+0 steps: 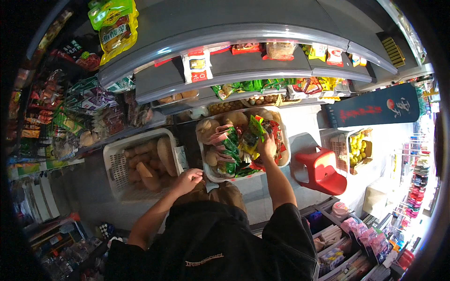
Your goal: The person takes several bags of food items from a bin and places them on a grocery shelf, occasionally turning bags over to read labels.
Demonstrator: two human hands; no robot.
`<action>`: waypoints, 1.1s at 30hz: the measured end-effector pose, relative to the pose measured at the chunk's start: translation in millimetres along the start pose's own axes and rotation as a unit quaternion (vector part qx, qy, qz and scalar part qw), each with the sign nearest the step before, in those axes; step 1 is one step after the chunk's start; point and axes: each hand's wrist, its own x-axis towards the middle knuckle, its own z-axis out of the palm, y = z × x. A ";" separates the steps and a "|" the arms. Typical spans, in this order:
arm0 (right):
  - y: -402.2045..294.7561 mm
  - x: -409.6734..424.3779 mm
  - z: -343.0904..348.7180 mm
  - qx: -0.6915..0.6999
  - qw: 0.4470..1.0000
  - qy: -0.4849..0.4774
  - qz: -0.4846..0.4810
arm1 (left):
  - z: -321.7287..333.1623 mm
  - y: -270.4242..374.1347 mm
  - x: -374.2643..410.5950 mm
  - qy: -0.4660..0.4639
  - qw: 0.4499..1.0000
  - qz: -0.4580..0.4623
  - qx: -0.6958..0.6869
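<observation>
A white plastic basket (289, 154) stands before me, with several round tan vegetables (208, 127) under a heap of packaged foods. My right hand (268, 147) is over the right side of the heap, its fingers on a green plastic food packet (258, 127). Red packets (275, 128) lie around that hand. To the left in the basket are green packets in pink netting (226, 149). My left hand (191, 181) is held near the basket's lower left corner, fingers loosely bent, with nothing seen in it.
On the left, a second white basket (116, 172) holds root vegetables (147, 172). A red plastic stool (321, 170) stands at the right, before a crate of yellow-green fruit (358, 149). Grey shelves (225, 21) with packaged food rise ahead. A compartmented rack (334, 242) is behind on the right.
</observation>
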 end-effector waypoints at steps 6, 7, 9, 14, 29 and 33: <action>13.8 43.9 32.8 -0.253 0.967 -0.010 -0.031 | -20.9 -9.7 -24.6 0.110 0.994 -0.025 -0.001; 15.6 49.9 33.0 -0.262 0.964 -0.027 -0.028 | -19.9 -20.0 -30.9 0.112 0.993 -0.033 -0.005; 16.8 59.0 37.6 -0.245 0.969 -0.021 -0.010 | -15.3 -35.5 -42.7 0.113 0.992 -0.049 -0.014; 22.4 65.5 52.3 -0.168 0.985 -0.045 -0.005 | 3.4 -54.0 -55.7 0.103 0.991 -0.079 0.019; -49.2 -27.0 -121.5 0.241 0.958 0.012 -0.157 | -19.4 23.8 57.8 -0.020 0.999 0.040 -0.019; -110.1 -38.8 -230.8 0.401 0.901 -0.007 -0.162 | -30.4 115.9 85.9 -0.076 0.966 0.182 -0.169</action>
